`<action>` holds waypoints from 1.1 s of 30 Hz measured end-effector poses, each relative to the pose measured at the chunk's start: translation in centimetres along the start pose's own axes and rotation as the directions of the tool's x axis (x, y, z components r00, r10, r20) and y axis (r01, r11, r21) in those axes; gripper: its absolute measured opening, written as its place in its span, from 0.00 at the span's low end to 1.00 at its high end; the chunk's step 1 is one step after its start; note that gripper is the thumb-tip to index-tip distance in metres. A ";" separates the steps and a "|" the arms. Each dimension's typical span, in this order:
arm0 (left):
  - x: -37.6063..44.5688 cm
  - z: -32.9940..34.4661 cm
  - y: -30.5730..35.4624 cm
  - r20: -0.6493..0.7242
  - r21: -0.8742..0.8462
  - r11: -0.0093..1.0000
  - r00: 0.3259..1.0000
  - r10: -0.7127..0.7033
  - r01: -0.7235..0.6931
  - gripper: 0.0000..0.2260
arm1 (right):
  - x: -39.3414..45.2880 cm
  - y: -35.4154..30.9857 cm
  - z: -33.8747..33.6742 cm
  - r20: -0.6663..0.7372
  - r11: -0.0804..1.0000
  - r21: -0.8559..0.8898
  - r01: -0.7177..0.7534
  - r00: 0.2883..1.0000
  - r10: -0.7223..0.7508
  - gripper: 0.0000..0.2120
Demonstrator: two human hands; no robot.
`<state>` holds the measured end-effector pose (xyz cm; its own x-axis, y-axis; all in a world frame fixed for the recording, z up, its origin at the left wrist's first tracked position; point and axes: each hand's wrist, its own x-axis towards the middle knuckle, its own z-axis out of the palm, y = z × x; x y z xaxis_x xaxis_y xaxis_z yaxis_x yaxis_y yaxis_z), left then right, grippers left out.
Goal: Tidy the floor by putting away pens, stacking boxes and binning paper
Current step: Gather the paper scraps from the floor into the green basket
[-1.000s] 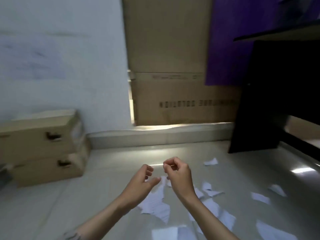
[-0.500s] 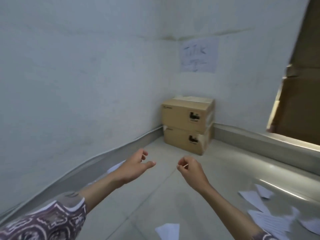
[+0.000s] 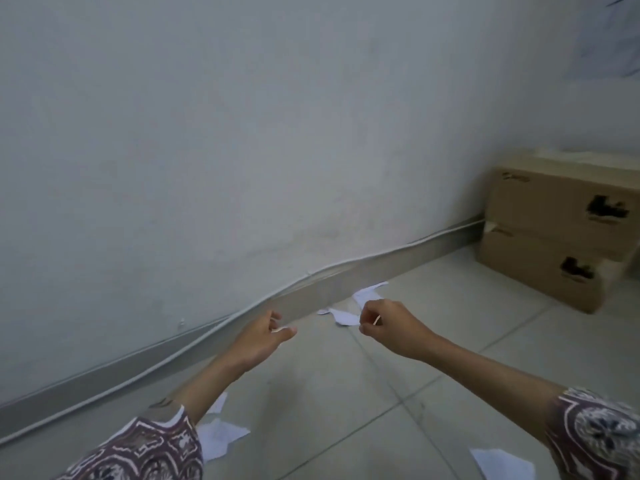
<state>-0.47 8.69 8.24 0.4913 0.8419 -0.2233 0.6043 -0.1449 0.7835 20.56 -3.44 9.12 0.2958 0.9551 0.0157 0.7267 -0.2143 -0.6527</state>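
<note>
A white wall fills the left and middle of the view, with a grey skirting board and a thin white cable running along its foot. At the lower left, torn paper scraps lie on the tiled floor beside a patterned sleeve. The left hand hovers above the floor, fingers loosely curled, thumb out, holding nothing clear. More paper pieces lie at the skirting, just beyond both hands. The right hand is curled closed, its grip pinching a small pale sliver too small to identify. Another paper scrap sits at the lower right. At the far right, two cardboard boxes stand stacked in the corner; their printed labels are too blurred to read. A sheet with faint scribbles hangs on the wall above, illegible.
</note>
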 end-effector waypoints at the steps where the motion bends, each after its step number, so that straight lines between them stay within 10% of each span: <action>1: 0.3 -1.0 -1.6 -0.008 0.002 1.000 1.000 -0.021 0.021 0.19 | 0.6 -0.6 1.2 0.026 1.000 -0.013 0.020 0.999 -0.020 0.06; 13: 1.0 -8.5 -21.9 -0.191 0.133 0.942 0.940 -0.282 0.310 0.08 | 4.0 -3.5 16.9 0.141 0.999 0.051 -0.009 0.990 0.002 0.04; 25: 7.5 -4.7 -26.7 -0.202 0.348 0.881 0.943 -0.263 0.320 0.25 | 4.5 -3.5 18.8 0.096 0.992 0.017 -0.128 0.987 0.125 0.04; 33: 9.0 -5.1 -27.2 -0.048 0.057 0.976 0.977 -0.209 0.212 0.14 | 3.0 -2.2 19.1 0.011 0.959 -0.025 -0.283 0.959 0.284 0.05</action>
<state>-15.70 22.84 -12.17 0.3233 0.8774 -0.3544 0.7294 0.0076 0.6841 8.02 3.82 -3.86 0.4830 0.8572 -0.1786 0.6280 -0.4812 -0.6116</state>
